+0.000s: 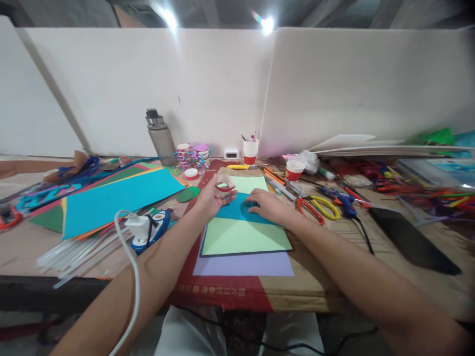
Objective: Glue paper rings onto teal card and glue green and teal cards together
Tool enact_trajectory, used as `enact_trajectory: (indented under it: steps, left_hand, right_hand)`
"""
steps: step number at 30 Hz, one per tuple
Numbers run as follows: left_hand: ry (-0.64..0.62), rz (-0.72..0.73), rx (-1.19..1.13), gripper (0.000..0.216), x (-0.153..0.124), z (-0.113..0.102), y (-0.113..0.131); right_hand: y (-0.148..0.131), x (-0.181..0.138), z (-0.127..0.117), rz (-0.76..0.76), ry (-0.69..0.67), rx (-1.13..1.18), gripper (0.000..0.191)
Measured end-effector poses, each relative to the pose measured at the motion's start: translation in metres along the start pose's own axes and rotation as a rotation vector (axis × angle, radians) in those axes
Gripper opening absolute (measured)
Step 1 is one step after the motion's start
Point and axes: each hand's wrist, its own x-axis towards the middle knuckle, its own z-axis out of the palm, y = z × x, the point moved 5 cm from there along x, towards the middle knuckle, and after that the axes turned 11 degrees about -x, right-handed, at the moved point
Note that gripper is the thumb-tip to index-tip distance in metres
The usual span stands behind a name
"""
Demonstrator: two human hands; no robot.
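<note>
My left hand (212, 199) is closed around a small round red-and-white piece (224, 187), which looks like a cut paper cup. Fingers cover part of it. To its right, my right hand (267, 205) has its fingers bent at a strip of blue paper (237, 206), and a darker curved shape shows by the fingertips. The blue strip lies across light green paper (245, 237). Under the green paper, the edge of a lilac sheet (243, 265) sticks out toward me.
Scissors (324, 206), a glue gun (345, 201) and a phone (415, 240) lie to the right. Left are stacked coloured sheets (122, 198), glue sticks (79, 257) and a power strip (154, 232). Behind stand a bottle (162, 141) and a cup of pens (251, 151).
</note>
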Motion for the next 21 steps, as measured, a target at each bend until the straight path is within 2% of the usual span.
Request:
enact_trajectory:
  steps: [4, 8, 12, 15, 19, 21]
  left_hand:
    - [0.041, 0.012, 0.062, 0.038, 0.0, -0.002, -0.007]
    - [0.053, 0.017, 0.077, 0.038, -0.001, -0.001, -0.01]
    - [0.056, 0.082, 0.037, 0.036, 0.0, -0.002, -0.005]
    - [0.071, 0.11, 0.032, 0.033, 0.001, -0.005, -0.003]
    - [0.09, 0.118, 0.042, 0.033, 0.004, -0.009, -0.003]
    - [0.096, 0.122, 0.046, 0.033, 0.006, -0.01, -0.003]
  right_hand:
    - [-0.001, 0.003, 0.011, -0.032, -0.004, -0.118, 0.01]
    - [-0.004, 0.006, 0.016, -0.038, 0.02, -0.226, 0.013]
    - [-0.008, 0.007, 0.015, 0.011, 0.043, -0.282, 0.014]
    - [-0.002, 0.005, 0.009, 0.101, 0.087, -0.165, 0.011]
    - [0.014, 0.003, 0.0, 0.206, 0.209, 0.021, 0.009]
    - [0.02, 0.004, -0.005, 0.247, 0.239, 0.212, 0.008]
